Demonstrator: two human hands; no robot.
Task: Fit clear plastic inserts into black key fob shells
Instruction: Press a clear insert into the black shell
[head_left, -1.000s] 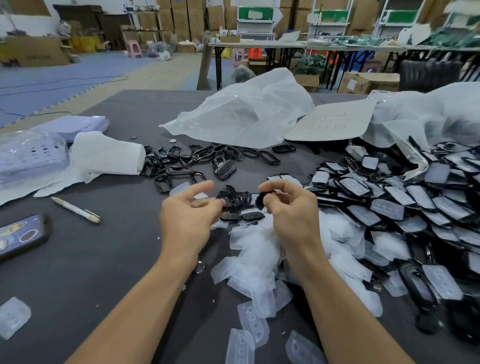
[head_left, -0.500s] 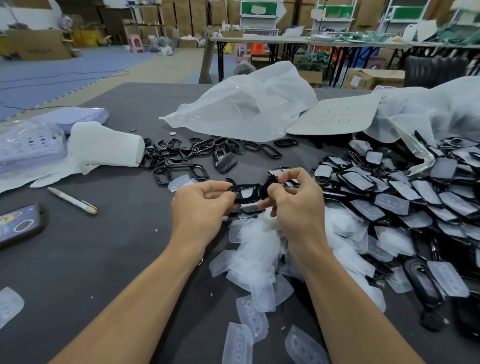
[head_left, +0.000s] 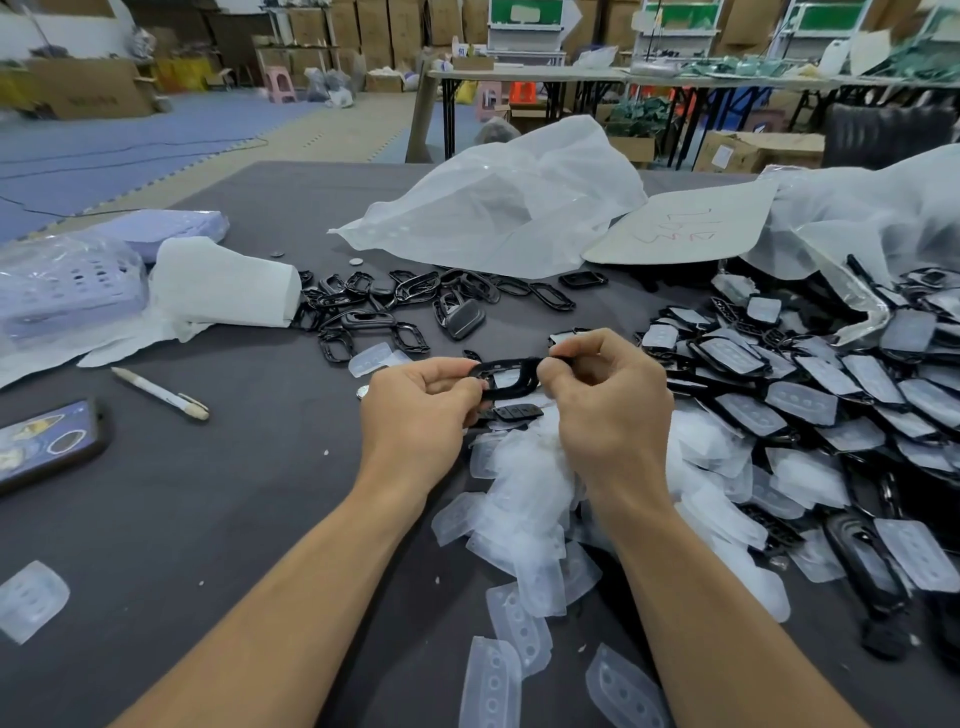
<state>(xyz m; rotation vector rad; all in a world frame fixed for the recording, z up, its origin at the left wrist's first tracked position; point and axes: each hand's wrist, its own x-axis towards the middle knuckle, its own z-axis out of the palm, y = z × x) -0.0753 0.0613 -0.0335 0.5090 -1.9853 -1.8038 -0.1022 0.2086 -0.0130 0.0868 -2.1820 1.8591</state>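
Between my two hands hangs a black key fob shell (head_left: 506, 376), an open frame held a little above the table. My left hand (head_left: 415, 410) pinches its left end, and my right hand (head_left: 605, 405) grips its right end with curled fingers. A pale insert seems to show inside the frame. Under my hands lies a heap of clear plastic inserts (head_left: 530, 483). Empty black shells (head_left: 395, 306) are scattered behind, and shells fitted with inserts (head_left: 810, 395) are piled at the right.
A pen (head_left: 161, 392) and a phone (head_left: 47, 441) lie at the left of the grey table (head_left: 208, 519). White tissue (head_left: 223, 283) and a lilac basket in plastic (head_left: 62, 291) sit at the far left. Crumpled plastic bags (head_left: 509, 208) and a card (head_left: 685, 223) lie behind.
Both hands have drawn together on the black shell and lifted it slightly. The left forefinger, raised a second ago, is now curled onto the shell's left end.
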